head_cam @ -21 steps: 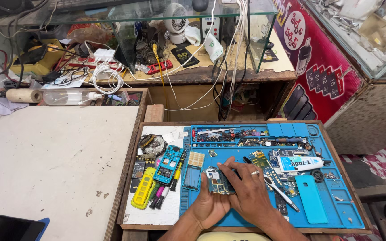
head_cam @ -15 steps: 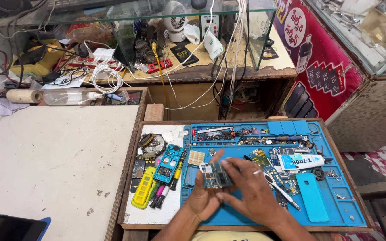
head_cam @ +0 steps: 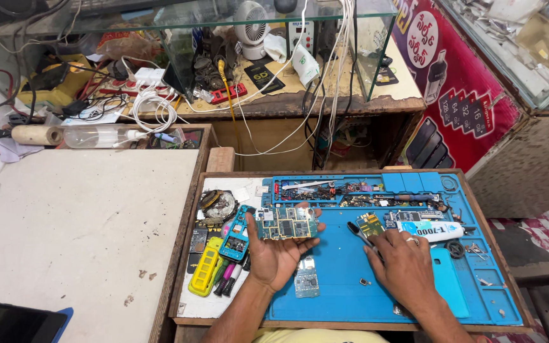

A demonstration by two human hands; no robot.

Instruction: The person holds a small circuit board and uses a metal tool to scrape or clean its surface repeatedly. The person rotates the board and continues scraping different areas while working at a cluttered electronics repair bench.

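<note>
Blue silicone covers most of the wooden tray, and on this repair mat [head_cam: 351, 273] both hands are at work. The left hand [head_cam: 276, 257] lies palm up near the mat's left edge, its fingers curled around a green circuit board [head_cam: 286, 223] that rests flat across the fingertips, clear of the mat. The right hand [head_cam: 401, 267] rests palm down toward the middle of the mat with its fingers bent over the handle end of a pair of dark tweezers [head_cam: 358, 231], whose tips point toward the far edge; whether the fingers actually pinch the tool cannot be told. Just beyond the right hand lie a smaller gold-coloured board [head_cam: 370, 223] and a white glue tube [head_cam: 429, 230], on its side. A small grey module [head_cam: 306, 283] sits on the mat just beside the left wrist. On the white strip at the tray's left edge lie a teal phone frame [head_cam: 239, 234] and a yellow phone housing [head_cam: 204, 272]. Compartments along the mat's far edge hold screws and small parts [head_cam: 351, 189].
</note>
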